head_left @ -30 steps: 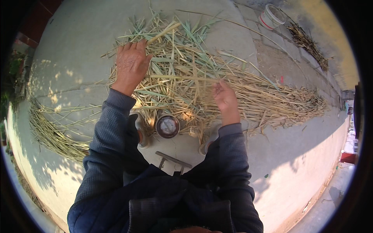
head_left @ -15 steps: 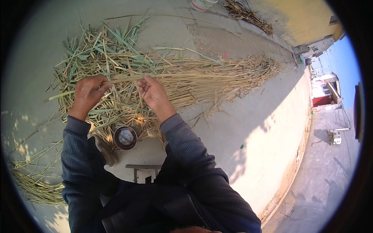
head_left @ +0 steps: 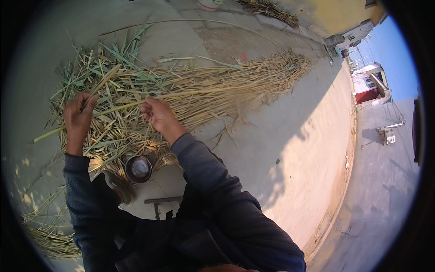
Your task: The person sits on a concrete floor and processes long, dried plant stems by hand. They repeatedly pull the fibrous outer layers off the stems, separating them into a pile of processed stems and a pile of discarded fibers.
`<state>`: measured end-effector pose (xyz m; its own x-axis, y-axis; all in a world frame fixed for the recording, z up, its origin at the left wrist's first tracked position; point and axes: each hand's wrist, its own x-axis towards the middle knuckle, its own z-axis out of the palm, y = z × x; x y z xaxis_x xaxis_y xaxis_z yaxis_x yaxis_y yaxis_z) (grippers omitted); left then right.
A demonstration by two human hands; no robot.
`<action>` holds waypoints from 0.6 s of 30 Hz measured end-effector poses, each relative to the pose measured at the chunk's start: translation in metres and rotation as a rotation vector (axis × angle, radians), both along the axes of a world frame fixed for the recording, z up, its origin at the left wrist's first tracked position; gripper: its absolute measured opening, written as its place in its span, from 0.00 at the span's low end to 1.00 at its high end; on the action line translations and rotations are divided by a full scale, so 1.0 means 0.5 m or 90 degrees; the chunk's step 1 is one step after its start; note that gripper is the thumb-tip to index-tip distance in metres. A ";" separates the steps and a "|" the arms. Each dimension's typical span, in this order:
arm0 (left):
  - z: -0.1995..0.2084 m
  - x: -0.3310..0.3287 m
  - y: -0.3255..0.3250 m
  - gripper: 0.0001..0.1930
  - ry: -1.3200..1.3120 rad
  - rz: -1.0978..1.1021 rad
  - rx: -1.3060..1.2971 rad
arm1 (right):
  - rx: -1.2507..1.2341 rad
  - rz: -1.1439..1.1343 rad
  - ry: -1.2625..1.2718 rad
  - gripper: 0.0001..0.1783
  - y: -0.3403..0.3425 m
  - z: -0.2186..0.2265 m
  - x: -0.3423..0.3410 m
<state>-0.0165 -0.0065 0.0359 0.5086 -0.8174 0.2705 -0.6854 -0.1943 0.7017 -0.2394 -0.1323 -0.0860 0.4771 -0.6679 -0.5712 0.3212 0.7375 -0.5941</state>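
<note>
Closest in, a round, dark-rimmed bowl [head_left: 138, 169], pale inside, sits beside a shoe [head_left: 121, 187] at the edge of the litter. Beyond it, the right hand [head_left: 157, 114] pinches a long stalk [head_left: 118, 109] between thumb and fingertips; the stalk slants across above the straw pile, its greenish end out to the left past the left hand [head_left: 78, 117]. That hand is closed on a dry tan sheath [head_left: 108, 77], papery and probably brittle; whether it also touches the stalk I cannot tell. The stalk looks light, slender, smooth and fairly stiff, likely to crack if bent sharply, so a light pinch near mid-length seems best. Underneath, the straw pile [head_left: 253, 79] mixes crinkled green leaves with straight straw-coloured stems. Farther off lie a rough brown bundle [head_left: 272, 12] and a yellow wall [head_left: 326, 16].
</note>
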 end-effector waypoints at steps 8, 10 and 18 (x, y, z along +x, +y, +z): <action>-0.057 -0.075 -0.020 0.21 -0.377 -0.191 0.000 | -0.036 0.085 -0.042 0.13 0.041 0.013 0.029; -0.072 -0.101 -0.029 0.17 -0.380 -0.229 -0.028 | -0.029 0.092 -0.060 0.13 0.040 0.019 0.031; -0.054 -0.067 -0.020 0.13 -0.118 -0.205 0.043 | -0.134 0.078 -0.137 0.13 0.051 0.040 0.024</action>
